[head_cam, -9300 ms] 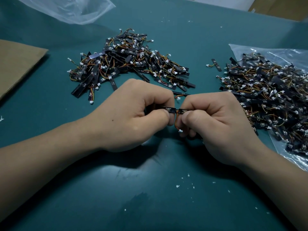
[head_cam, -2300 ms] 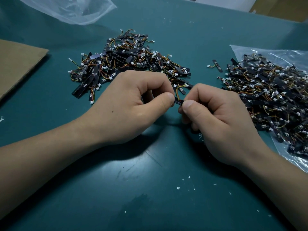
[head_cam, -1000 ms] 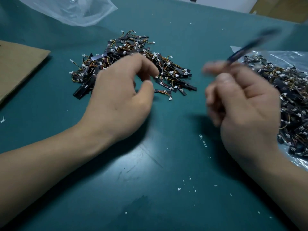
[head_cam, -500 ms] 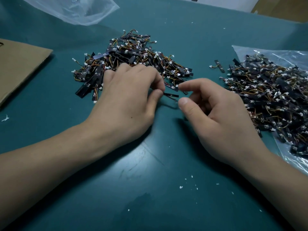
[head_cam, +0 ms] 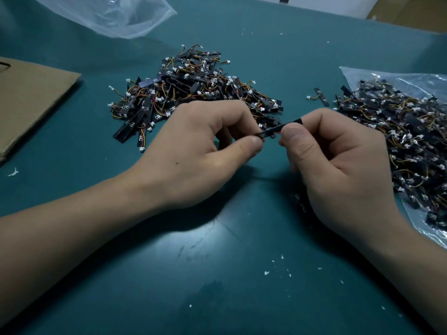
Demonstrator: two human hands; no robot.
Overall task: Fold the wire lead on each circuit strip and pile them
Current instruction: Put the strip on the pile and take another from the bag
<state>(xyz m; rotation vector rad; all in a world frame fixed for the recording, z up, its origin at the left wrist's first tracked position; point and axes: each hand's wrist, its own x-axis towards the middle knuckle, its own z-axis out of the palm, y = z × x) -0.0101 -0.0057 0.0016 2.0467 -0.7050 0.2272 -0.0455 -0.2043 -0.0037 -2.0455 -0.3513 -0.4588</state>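
Observation:
A thin black circuit strip [head_cam: 278, 128] hangs between my two hands above the teal table. My left hand [head_cam: 193, 153] pinches its left end between thumb and forefinger. The strip's right part is pinched by my right hand [head_cam: 338, 165], with the end poking out past the forefinger. Its wire lead is hidden by my fingers. A pile of strips with orange and yellow leads and white plugs [head_cam: 193, 93] lies just behind my left hand. Another heap of strips [head_cam: 399, 131] lies on a clear plastic bag to the right.
One loose strip [head_cam: 319, 96] lies between the two heaps. A flat piece of brown cardboard [head_cam: 31, 100] is at the left edge. A crumpled clear plastic bag [head_cam: 108, 13] lies at the back left. White crumbs dot the table [head_cam: 217, 274] in front.
My right hand brought a fresh strip over from the right heap. Both hands have closed on it and lifted it slightly; half a second ago it lay low between them.

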